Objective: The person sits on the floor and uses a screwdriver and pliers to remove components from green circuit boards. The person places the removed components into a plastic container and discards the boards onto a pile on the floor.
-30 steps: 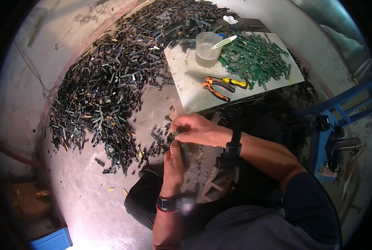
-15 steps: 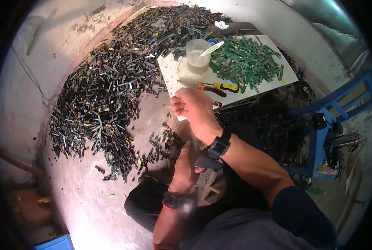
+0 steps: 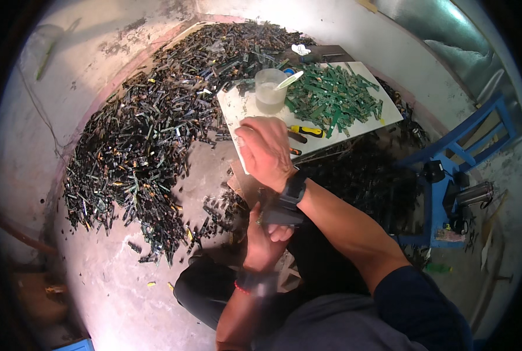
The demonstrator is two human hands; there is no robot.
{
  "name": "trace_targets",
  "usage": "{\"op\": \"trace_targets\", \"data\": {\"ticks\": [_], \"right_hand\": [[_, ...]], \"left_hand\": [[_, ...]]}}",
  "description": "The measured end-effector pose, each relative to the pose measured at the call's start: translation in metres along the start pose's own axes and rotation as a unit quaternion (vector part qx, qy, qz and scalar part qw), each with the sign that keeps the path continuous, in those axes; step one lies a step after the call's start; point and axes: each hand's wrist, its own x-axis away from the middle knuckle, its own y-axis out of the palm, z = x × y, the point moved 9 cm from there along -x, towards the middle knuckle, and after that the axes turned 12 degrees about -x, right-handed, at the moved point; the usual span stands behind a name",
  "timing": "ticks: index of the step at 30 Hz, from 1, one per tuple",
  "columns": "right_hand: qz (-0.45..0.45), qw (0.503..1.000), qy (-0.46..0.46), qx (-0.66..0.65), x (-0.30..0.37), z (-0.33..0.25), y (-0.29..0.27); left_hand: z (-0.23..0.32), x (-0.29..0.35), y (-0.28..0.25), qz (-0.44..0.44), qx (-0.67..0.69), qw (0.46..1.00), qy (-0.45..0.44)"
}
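My right hand (image 3: 265, 151) is held over the near left corner of a white board (image 3: 363, 130), back of the hand up. Its fingers bend loosely, with nothing seen in them. A black band (image 3: 294, 186) circles my right wrist. Below that wrist, my left hand (image 3: 264, 244) has its fingers curled round a dark grey flat piece (image 3: 283, 217), which lies against the wrist band. I cannot tell whether the two are joined. Another dark band and a red bead string (image 3: 241, 288) are on my left wrist.
On the board are a heap of green circuit-board strips (image 3: 334, 96), a clear plastic cup (image 3: 270, 104) of cloudy liquid, a green-and-white stick tool (image 3: 289, 81) and a yellow-black handle (image 3: 306, 131). A large heap of dark strips (image 3: 138, 146) spreads leftward. A blue chair (image 3: 448, 199) stands right.
My right hand has turned, showing more of its back, its fingers less tightly curled. My left fingers now wrap further round the dark grey piece. The view has shifted slightly.
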Motion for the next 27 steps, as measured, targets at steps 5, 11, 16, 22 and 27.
{"op": "trace_targets", "data": {"ticks": [5,11,16,22,27], "right_hand": [[0.029,0.997,0.064,0.02,0.032,0.018,-0.008],[0.046,0.899,0.389,-0.198,0.081,0.069,-0.003],[-0.107,0.632,0.61,-0.466,0.134,0.043,0.042],[-0.226,0.591,0.545,-0.551,0.114,0.003,0.054],[-0.258,0.593,0.577,-0.499,0.128,0.015,0.062]], "left_hand": [[-0.003,0.007,-0.011,0.046,-0.07,0.996,-0.019],[0.046,0.029,-0.009,0.026,-0.102,0.992,0.073],[0.06,0.035,-0.038,0.083,-0.193,0.972,0.108],[0.063,0.026,-0.079,0.044,-0.178,0.973,0.144],[0.039,0.012,-0.094,-0.174,0.108,0.977,0.051]]}}
